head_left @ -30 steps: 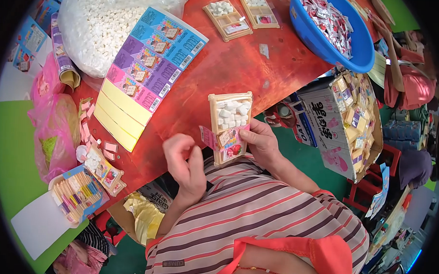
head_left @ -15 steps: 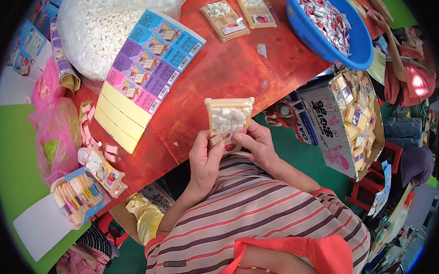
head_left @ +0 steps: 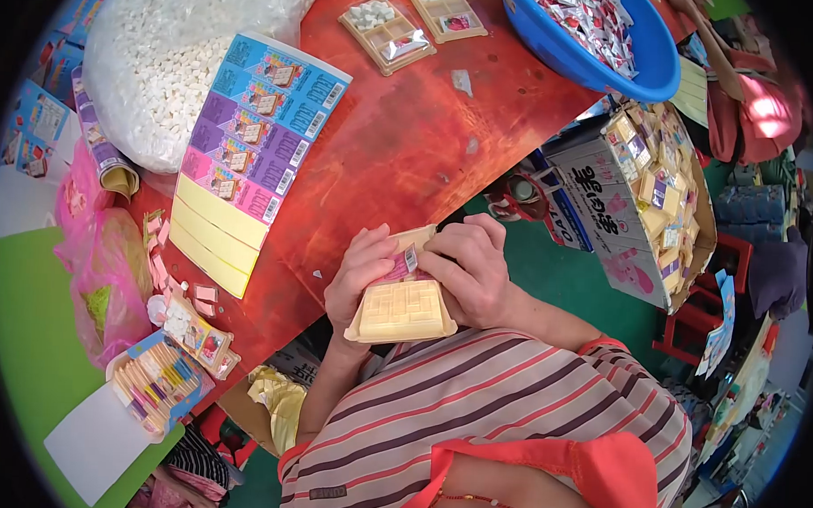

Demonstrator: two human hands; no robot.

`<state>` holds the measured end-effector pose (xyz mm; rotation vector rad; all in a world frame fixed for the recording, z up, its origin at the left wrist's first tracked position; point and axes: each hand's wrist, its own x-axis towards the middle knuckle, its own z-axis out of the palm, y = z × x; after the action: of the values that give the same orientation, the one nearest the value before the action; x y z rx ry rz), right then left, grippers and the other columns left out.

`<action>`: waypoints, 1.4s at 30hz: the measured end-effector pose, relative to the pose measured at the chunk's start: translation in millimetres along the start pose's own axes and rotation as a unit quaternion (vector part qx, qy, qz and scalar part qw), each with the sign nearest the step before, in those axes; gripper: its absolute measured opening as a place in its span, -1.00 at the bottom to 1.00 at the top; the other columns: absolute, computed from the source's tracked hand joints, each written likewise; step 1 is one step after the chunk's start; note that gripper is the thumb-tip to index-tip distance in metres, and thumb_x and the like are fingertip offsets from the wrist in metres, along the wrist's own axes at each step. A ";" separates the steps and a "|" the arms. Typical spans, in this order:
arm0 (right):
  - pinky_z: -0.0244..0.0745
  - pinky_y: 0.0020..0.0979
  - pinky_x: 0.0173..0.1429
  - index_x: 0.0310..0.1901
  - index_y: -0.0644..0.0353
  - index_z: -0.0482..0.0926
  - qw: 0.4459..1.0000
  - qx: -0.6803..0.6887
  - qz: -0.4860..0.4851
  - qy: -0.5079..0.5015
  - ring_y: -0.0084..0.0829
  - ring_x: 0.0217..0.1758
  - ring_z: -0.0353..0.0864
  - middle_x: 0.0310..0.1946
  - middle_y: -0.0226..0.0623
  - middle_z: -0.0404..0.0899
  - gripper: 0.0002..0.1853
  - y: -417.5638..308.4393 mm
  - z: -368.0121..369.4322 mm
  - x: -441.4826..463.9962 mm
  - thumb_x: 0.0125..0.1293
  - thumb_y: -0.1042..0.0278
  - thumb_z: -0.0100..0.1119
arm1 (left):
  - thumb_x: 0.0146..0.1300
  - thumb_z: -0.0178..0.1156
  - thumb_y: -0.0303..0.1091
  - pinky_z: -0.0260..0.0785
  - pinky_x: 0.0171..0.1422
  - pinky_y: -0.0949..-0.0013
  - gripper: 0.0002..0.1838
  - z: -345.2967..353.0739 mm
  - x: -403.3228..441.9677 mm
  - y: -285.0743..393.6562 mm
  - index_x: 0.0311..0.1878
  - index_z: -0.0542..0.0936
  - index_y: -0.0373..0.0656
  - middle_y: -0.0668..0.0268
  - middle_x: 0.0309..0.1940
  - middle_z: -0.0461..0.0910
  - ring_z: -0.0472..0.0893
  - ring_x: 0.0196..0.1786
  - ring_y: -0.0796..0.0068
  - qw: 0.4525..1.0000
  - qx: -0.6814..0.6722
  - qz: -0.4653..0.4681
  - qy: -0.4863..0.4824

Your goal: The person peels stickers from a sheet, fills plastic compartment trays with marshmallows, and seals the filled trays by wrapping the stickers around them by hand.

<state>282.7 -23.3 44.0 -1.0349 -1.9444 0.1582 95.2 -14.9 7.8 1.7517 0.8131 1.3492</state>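
Note:
Both hands hold a cream plastic tray (head_left: 401, 311) in front of my striped top. Its molded underside faces up, and a pink and purple label with a barcode (head_left: 410, 259) lies across it. My left hand (head_left: 359, 277) is wrapped around the left side, thumb hidden. On the right side, the bent fingers of my right hand (head_left: 470, 267) press at the label's edge. The tray's contents are turned away from view. Left of the hands, a sheet of printed labels (head_left: 265, 142) lies on the red table, its lower strips bare yellow.
A clear bag of white pieces (head_left: 153, 75) stands at upper left. Two filled trays (head_left: 387, 37) lie at the back, beside a blue basin (head_left: 570, 67) of sachets. A carton (head_left: 596, 207) of packed trays stands right. Pink bags (head_left: 110, 288) and an opened box (head_left: 156, 380) are left.
The tray has been turned over, from white pieces facing up to its molded back showing. Both hands have shifted their grip around it, and the view has moved slightly.

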 end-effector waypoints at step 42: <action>0.09 -0.01 0.48 0.47 0.43 -0.11 0.960 0.274 0.052 -0.042 0.19 0.50 0.11 0.48 0.30 -0.04 -0.07 7.2 30.5 -26.6 0.25 0.35 0.31 | 0.09 0.40 -0.34 0.06 0.48 -0.04 -0.67 9.4 3.3 9.8 -0.07 0.60 -0.14 0.15 -0.05 0.68 0.57 0.18 0.07 0.996 -0.061 -0.023 -0.060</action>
<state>270.2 -29.3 5.3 -0.7633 -1.7677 0.7649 105.4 -18.7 16.5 1.6911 0.6847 1.2245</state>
